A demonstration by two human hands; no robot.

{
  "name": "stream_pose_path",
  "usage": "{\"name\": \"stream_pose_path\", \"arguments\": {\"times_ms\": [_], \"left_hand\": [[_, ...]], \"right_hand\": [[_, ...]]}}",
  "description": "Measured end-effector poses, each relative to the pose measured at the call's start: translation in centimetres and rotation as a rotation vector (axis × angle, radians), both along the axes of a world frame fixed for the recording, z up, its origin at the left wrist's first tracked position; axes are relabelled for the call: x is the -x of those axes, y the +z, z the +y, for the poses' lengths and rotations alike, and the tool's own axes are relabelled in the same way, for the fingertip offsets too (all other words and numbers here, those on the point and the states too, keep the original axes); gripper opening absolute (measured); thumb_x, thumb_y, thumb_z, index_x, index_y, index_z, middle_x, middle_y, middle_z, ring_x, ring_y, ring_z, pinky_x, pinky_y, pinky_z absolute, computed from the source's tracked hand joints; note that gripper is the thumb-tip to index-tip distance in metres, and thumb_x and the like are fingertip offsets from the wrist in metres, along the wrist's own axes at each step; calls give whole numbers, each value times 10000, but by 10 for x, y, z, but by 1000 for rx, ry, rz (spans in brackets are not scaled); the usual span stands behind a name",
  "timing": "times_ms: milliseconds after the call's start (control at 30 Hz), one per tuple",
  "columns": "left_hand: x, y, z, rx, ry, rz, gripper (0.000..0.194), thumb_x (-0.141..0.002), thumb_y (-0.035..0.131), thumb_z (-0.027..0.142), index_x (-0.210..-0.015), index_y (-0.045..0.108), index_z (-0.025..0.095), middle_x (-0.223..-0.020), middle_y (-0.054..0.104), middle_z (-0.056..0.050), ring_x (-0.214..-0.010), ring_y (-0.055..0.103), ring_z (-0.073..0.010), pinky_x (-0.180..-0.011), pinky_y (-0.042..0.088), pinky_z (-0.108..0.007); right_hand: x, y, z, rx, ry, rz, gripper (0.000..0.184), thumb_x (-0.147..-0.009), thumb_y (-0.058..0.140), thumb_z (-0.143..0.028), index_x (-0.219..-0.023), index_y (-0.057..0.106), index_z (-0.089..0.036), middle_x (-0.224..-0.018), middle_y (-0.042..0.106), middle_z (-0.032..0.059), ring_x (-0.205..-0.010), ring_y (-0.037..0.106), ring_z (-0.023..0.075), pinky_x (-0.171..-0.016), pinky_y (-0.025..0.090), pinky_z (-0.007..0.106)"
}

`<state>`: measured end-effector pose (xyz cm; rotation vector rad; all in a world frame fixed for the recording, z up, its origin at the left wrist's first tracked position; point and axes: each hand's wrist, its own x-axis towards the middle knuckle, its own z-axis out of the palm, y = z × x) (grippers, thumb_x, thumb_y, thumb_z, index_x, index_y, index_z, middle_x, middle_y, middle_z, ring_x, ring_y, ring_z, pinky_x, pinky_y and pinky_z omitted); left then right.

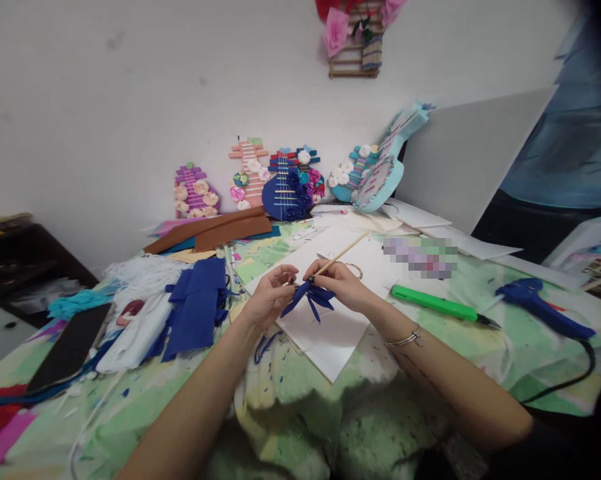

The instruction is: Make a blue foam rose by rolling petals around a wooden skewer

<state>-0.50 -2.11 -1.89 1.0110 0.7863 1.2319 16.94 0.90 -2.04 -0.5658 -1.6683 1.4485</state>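
Observation:
My left hand (270, 297) and my right hand (341, 283) meet over white paper (325, 347) in the middle of the table. Between them hangs a dark blue flower-like piece (310, 297) with several narrow petals pointing down. The left fingers pinch its left side. My right fingers are closed at its top and also grip a thin wooden stick (348, 247) that slants up to the right. Fingertips partly hide where stick and petals come together. Small blue scraps (265, 347) lie beside the paper, below my left hand.
Right of the hands lie a green utility knife (435, 303) and a blue glue gun (540, 303) with a black cord. To the left are blue sheets (195, 313), a white power strip (135, 333) and a dark phone-like slab (70, 347). Decorated instrument shapes (280, 187) lean against the wall.

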Motion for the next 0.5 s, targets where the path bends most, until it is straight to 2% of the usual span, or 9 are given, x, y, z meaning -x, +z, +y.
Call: {"name": "stream_pose_path", "arguments": {"times_ms": [500], "left_hand": [[-1,0,-2,-5,-39,5,327,-516,732,62,-788,580,159,-661,550,38,-558,520,-65,-522,381,-174]], "right_hand": [[0,1,-1,-24,-20,-46,105,-740,558,-185,-822,608,-145,-676,578,0,-583,504,78,-510,334,188]]}}
